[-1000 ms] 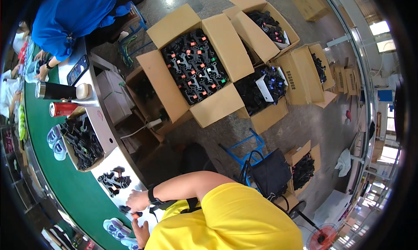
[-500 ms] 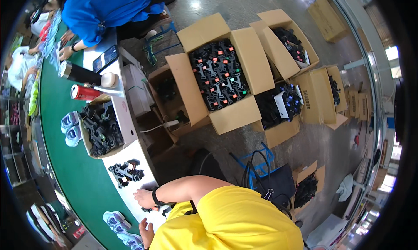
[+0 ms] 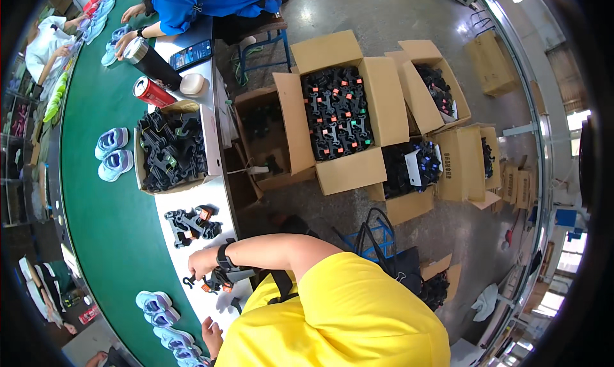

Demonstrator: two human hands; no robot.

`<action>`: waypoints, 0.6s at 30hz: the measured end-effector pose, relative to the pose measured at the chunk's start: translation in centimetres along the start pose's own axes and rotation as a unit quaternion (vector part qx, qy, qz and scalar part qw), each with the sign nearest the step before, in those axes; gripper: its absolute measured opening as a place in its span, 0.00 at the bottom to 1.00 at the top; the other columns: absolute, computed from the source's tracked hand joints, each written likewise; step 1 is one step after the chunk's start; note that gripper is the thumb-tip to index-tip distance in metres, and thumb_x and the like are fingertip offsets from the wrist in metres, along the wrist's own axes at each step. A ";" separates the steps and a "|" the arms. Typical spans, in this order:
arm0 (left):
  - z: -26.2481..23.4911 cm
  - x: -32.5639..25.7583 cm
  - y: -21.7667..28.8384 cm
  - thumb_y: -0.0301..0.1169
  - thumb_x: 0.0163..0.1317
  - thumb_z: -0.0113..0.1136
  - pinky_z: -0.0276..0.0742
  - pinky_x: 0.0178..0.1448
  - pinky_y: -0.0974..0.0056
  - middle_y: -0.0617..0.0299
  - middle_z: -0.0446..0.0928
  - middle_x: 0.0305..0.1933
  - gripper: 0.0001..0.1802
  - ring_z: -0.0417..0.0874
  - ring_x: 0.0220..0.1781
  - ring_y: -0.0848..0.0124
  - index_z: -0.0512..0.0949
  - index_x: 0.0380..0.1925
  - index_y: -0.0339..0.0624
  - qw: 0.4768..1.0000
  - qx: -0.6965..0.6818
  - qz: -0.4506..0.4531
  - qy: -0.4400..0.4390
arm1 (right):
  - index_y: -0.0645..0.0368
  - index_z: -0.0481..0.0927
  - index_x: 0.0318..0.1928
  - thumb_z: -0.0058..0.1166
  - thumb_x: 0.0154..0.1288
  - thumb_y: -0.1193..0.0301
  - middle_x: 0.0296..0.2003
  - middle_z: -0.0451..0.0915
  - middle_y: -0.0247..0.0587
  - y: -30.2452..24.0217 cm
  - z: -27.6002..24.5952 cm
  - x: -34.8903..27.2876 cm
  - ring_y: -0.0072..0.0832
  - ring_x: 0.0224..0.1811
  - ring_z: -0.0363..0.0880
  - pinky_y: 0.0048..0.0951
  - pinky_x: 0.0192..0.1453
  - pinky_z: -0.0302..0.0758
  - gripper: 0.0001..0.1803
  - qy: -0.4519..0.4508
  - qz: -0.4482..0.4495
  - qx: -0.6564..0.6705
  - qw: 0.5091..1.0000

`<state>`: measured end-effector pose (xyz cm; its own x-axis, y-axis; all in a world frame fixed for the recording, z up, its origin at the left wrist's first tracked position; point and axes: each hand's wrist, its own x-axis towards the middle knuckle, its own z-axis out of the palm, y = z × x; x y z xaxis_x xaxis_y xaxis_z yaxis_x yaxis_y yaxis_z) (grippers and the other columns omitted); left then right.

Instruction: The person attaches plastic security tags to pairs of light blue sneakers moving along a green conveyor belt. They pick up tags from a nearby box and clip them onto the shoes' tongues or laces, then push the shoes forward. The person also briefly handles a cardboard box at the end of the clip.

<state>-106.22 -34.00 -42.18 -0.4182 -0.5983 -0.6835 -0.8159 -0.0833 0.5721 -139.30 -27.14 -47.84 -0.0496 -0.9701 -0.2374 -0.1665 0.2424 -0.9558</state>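
Observation:
My right hand (image 3: 203, 263) reaches over the white work surface, fingers bent down onto a small group of black plastic shoe hangers (image 3: 219, 281) with orange clips. A hooked end sticks out beside the fingertips; the fingers seem closed on it, though my hand partly hides the grip. My left hand (image 3: 212, 335) is low by the table edge, fingers apart and slightly curled, with nothing visible in it. Another cluster of black hangers (image 3: 192, 226) lies just beyond my right hand. Farther up, an open carton (image 3: 213, 140) is heaped with the same kind of pieces.
Pale blue-white shoes (image 3: 115, 155) stand on the green belt (image 3: 89, 213) at left, and more shoes (image 3: 155, 308) lie nearer. A red can (image 3: 152, 92), black bottle (image 3: 152, 65) and phone (image 3: 190, 55) are beyond the carton. Hanger-filled boxes (image 3: 390, 101) stand right; a blue-clad co-worker (image 3: 204, 2) sits ahead.
The view has shifted. My right hand, previously flatter on the work surface, now has its fingers bent down at the nearer hangers, which show more fully. My left hand stays low near the edge.

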 end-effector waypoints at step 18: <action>-7.7 4.5 -0.3 0.34 0.65 0.50 0.71 0.47 0.60 0.56 0.72 0.47 0.18 0.74 0.45 0.66 0.71 0.54 0.42 0.994 0.093 -0.063 0.000 | 0.66 0.77 0.31 0.54 0.57 0.73 0.20 0.82 0.45 -7.5 -2.1 -2.1 0.30 0.18 0.83 0.28 0.20 0.77 0.07 0.000 -0.019 0.248 0.969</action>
<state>-104.79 -42.75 -41.97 -0.3074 -0.5921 -0.7450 -0.9216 -0.0097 0.3880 -140.06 -26.86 -39.81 -0.0526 -0.9783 -0.2005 0.3246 0.1731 -0.9299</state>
